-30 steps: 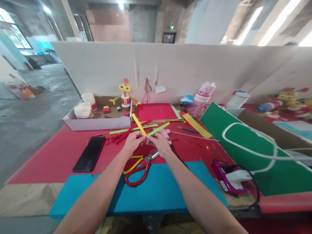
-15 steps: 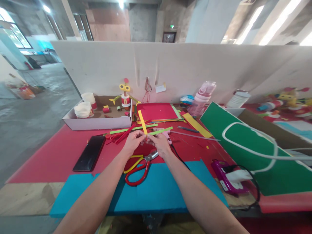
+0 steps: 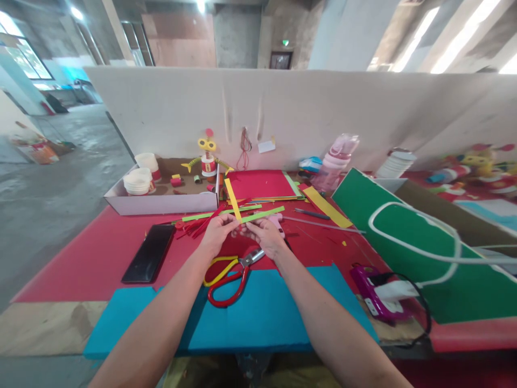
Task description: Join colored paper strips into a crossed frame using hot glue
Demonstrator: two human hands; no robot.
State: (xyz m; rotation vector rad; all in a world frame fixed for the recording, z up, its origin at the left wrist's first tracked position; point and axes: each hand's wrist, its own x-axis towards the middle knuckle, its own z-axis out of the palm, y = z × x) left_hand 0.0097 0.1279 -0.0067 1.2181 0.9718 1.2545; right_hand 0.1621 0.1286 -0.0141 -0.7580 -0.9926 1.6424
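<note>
A yellow paper strip [image 3: 232,198] and a light green paper strip [image 3: 264,214] meet at one end and form a corner. My left hand [image 3: 218,230] is closed, pinching the lower end of the yellow strip at that corner. My right hand [image 3: 264,236] is closed beside it, its fingertips at the green strip close to the joint; its exact grip is partly hidden. Below the hands lie scissors [image 3: 236,277] with one red and one yellow handle. A pink glue gun [image 3: 278,223] is partly covered behind my right hand.
A black phone [image 3: 148,253] lies to the left, near a white box [image 3: 161,205] holding paper cups and a small paper figure [image 3: 208,161]. Red paper sheets [image 3: 258,183] are stacked behind. At right are a purple power strip [image 3: 377,296] and a green board [image 3: 407,253].
Both strips have shifted slightly left, and the yellow one leans further left. More of the green strip's joined end now shows above my right fingertips.
</note>
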